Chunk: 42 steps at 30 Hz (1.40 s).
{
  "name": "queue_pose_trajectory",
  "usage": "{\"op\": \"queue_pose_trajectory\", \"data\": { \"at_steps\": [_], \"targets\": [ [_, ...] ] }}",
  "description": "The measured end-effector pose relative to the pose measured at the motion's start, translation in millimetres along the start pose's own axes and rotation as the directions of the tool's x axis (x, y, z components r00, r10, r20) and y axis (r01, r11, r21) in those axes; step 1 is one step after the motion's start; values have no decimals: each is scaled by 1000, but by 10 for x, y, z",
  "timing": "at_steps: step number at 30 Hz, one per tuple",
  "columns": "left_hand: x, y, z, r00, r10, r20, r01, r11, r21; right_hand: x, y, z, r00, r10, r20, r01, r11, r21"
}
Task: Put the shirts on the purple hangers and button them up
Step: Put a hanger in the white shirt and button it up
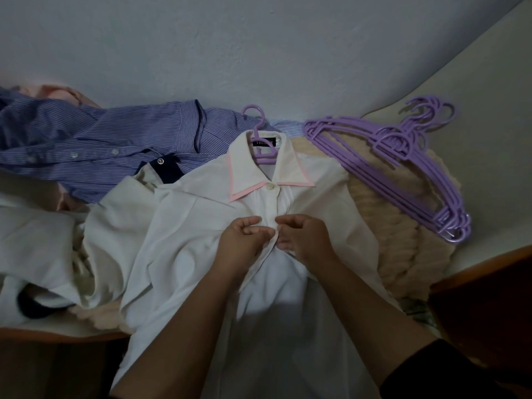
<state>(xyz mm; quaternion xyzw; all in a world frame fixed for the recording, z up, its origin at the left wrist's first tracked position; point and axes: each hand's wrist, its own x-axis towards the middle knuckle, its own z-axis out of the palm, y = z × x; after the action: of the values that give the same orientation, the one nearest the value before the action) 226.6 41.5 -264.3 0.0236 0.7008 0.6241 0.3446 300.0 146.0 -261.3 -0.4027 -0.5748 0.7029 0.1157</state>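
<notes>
Now my left hand [241, 240] pinches the left edge of the white shirt's [184, 240] placket [260, 263], thumb and fingers curled over the cloth, while my right hand [305, 237] pinches the facing edge just beside it. Both grips are closed on fabric; the fingertips nearly meet over the seam. I cannot see the button or its hole under my fingers, so whether it is through yet I cannot tell.

Both forearms reach in from the near edge of the bed and converge at the shirt's chest, wrists a little bent down; a dark sleeve [449, 370] shows on my right arm.

I judge this to be the buttoning step. The shirt lies flat, front up, in the middle of the bed, with a purple hanger [263, 152] inside its collar [270, 171] and the hook toward the far edge. The top button [270, 186] looks fastened; below my hands the front hangs open. Next I should draw the two edges level, push the button through, then shift both grips down to the next one. The thin cloth may bunch, so the edges need keeping taut.

Further out, a striped shirt [86, 148] lies at the far left, not yet hung, and spare hangers [403, 168] are stacked at the far right on a cream blanket [403, 254].
</notes>
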Motion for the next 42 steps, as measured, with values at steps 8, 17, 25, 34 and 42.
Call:
{"op": "queue_pose_trajectory", "data": {
  "at_steps": [8,17,25,34,42],
  "targets": [
    [25,22,56,984,176,-27,-168,966,197,-28,-44,-20,1000,-3,-8,4,986,167],
    [-49,-59,69,966,257,-33,-249,957,152,3,-38,-15,995,80,51,-92,950,297],
    [100,91,4,999,-47,25,46,998,35,47,70,-45,999,-53,13,50,986,159],
    [61,225,38,989,-117,88,111,992,67,58,131,-146,987,-143,-76,135,986,-97],
    [-11,43,106,995,87,48,-93,983,157,11,33,-60,999,37,-24,-30,962,273]
  ]
}}
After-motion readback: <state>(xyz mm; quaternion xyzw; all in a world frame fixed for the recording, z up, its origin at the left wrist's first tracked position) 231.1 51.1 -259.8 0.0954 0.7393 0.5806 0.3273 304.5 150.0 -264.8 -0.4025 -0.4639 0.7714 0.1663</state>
